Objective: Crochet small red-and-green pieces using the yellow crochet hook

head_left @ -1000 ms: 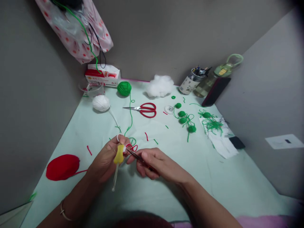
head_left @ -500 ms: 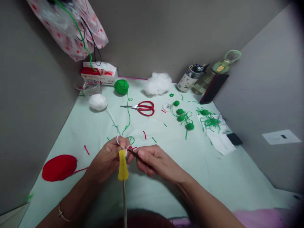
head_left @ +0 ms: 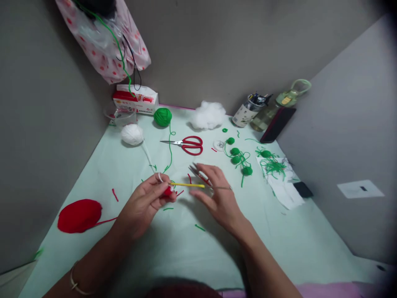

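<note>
My left hand (head_left: 150, 198) pinches a small red crocheted piece (head_left: 168, 191) with some white yarn on it. A thin crochet hook with a yellow handle (head_left: 187, 185) sticks out to the right from those fingertips. White yarn loops over a finger and runs back to the white yarn ball (head_left: 132, 134). My right hand (head_left: 220, 196) is just right of the hook's end, thumb and fingers apart, with small thread snips (head_left: 201, 176) held against the fingers, blades pointing up and left. The snips' handles are mostly hidden by the hand.
Red-handled scissors (head_left: 191, 145) lie beyond my hands, near a green yarn ball (head_left: 163, 117) and white stuffing (head_left: 207, 115). Red yarn (head_left: 80, 216) lies at left. Small green crocheted balls (head_left: 235, 159) and yarn scraps are at right, before a pen cup (head_left: 245, 114) and bottle (head_left: 266, 116).
My right hand has moved right and up, away from the left, and its fingers have spread with the snips. The yellow hook has swung from pointing toward me to pointing right.
</note>
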`<state>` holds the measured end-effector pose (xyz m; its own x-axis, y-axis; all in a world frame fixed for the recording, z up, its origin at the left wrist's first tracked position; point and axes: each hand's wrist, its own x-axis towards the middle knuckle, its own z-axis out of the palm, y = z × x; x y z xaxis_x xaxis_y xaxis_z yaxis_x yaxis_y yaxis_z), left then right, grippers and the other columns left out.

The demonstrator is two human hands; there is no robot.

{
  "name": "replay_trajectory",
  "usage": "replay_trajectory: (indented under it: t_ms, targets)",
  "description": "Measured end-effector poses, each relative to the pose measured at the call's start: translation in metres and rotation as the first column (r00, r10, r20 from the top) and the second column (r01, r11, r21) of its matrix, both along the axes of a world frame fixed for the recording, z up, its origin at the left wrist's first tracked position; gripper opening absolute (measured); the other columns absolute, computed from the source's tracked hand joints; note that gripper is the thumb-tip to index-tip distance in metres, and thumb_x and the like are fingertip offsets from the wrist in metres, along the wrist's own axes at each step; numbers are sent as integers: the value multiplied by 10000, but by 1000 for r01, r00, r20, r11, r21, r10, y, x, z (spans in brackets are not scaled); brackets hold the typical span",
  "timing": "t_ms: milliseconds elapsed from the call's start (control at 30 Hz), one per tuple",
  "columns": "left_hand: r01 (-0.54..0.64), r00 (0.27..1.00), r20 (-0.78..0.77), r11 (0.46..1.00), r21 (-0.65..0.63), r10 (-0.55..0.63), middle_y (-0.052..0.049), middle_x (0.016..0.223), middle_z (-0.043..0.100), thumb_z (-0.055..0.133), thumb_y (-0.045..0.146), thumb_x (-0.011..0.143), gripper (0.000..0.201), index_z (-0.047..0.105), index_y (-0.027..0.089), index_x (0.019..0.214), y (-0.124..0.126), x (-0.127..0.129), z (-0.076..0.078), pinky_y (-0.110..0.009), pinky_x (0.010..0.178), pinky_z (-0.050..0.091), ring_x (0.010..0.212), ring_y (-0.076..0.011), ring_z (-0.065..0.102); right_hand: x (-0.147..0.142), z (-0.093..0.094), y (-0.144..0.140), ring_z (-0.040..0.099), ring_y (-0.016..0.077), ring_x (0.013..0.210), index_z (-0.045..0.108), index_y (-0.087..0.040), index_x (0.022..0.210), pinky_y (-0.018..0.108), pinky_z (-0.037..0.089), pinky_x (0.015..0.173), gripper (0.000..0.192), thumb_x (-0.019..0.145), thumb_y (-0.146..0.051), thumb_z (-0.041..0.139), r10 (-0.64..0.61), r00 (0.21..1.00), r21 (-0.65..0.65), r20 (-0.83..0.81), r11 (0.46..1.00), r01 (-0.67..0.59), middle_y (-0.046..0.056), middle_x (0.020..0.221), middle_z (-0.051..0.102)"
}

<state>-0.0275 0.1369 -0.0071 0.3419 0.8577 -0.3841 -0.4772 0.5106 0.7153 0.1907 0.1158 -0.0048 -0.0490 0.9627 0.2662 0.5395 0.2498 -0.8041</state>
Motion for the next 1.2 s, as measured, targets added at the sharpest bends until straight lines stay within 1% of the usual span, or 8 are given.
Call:
replay_trajectory:
  t_ms: [67, 133, 367, 633, 833, 967, 1067, 1200]
  targets:
    - [39, 997, -66, 998, 47, -36, 21, 696, 670, 884, 364, 791, 269, 690, 181, 822, -3, 5, 4, -206, 683, 541, 658, -112, 647, -10, 3, -5, 687, 212, 1020, 598, -321, 1417, 387, 578, 936, 604, 859, -404, 815, 176, 970, 15, -166, 984, -176, 67, 1163, 700]
    - [54, 993, -108, 993, 103, -43, 23, 714, 673, 875, 372, 799, 263, 692, 184, 820, -7, 9, 6, -214, 676, 535, 655, -111, 643, -21, 8, -11, 693, 169, 937, 693, -355, 1300, 334, 589, 863, 346, 955, -335, 712, 225, 927, 31, -299, 973, -227, 26, 1042, 719]
    - [47, 995, -90, 988, 144, -34, -10, 898, 732, 891, 271, 781, 416, 722, 234, 1160, -14, 15, 11, -258, 836, 523, 867, -147, 673, -32, 13, -15, 693, 160, 857, 810, -332, 1066, 309, 574, 781, 159, 954, -275, 712, 142, 899, 86, -415, 989, -117, 10, 912, 767]
    - [6, 996, -91, 989, 147, 7, 17, 882, 708, 907, 221, 749, 480, 738, 249, 1197, -12, 20, 15, -265, 867, 509, 858, -133, 659, -35, 20, -15, 673, 141, 774, 792, -269, 854, 280, 548, 740, 100, 813, -185, 829, -15, 864, -21, -503, 1000, 5, -7, 822, 753]
    - [124, 992, 32, 991, 55, -126, 44, 652, 661, 861, 246, 811, 454, 735, 205, 1245, -11, 20, 18, -196, 601, 458, 567, -78, 569, -33, 11, -15, 632, 102, 665, 763, -255, 851, 236, 527, 639, 125, 781, -259, 865, -91, 730, -157, -678, 987, -23, -26, 790, 735]
    - [248, 956, 165, 969, -8, -244, 90, 464, 501, 797, 282, 883, 387, 738, 188, 1253, -10, 17, 20, -166, 462, 328, 413, -45, 369, -33, 10, -15, 676, 125, 692, 757, -243, 859, 248, 559, 650, 133, 782, -279, 859, -137, 756, -163, -640, 986, 40, -9, 796, 754]
    - [196, 962, 190, 981, 12, -194, 10, 690, 689, 811, 253, 865, 374, 750, 205, 1232, -10, 19, 22, -199, 672, 487, 627, -91, 593, -35, 13, -16, 690, 142, 727, 760, -244, 839, 266, 577, 674, 98, 786, -250, 842, -141, 791, -96, -595, 990, 104, 5, 818, 765]
    - [84, 992, 87, 995, 53, -88, -23, 932, 759, 870, 253, 808, 442, 753, 225, 1233, -10, 25, 21, -267, 914, 476, 912, -155, 669, -36, 14, -16, 673, 147, 736, 758, -243, 811, 279, 571, 690, 91, 774, -230, 840, -141, 789, -80, -598, 990, 117, 11, 808, 748]
